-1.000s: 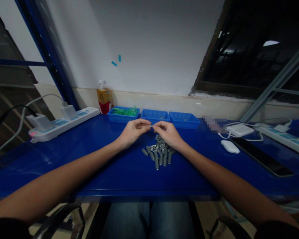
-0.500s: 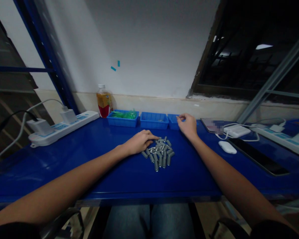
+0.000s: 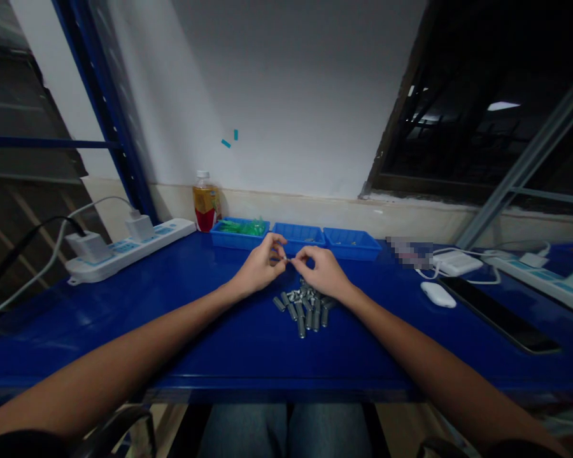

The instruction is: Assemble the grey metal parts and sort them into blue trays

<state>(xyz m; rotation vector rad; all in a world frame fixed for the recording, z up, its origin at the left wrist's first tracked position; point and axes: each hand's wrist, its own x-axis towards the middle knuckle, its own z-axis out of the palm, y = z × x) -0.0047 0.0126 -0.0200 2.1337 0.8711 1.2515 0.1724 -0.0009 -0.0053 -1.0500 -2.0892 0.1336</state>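
My left hand and my right hand meet above the far side of the pile, fingertips pinched and almost touching. Between them is a small metal piece, too small to name surely. It shows at my left fingertips; what the right fingers pinch cannot be made out. Below and nearer to me lie several grey metal cylinders, loosely heaped with small shiny metal parts. My right hand covers part of this heap.
Along the wall stand a blue tray with green plastic, a second blue tray and a third with small bits. A drink bottle and power strip are left; a white case and phone lie right.
My right hand has come from the right-hand tray to the middle, beside my left hand. The left hand has lifted from the pile, and its fingers now pinch a small piece.
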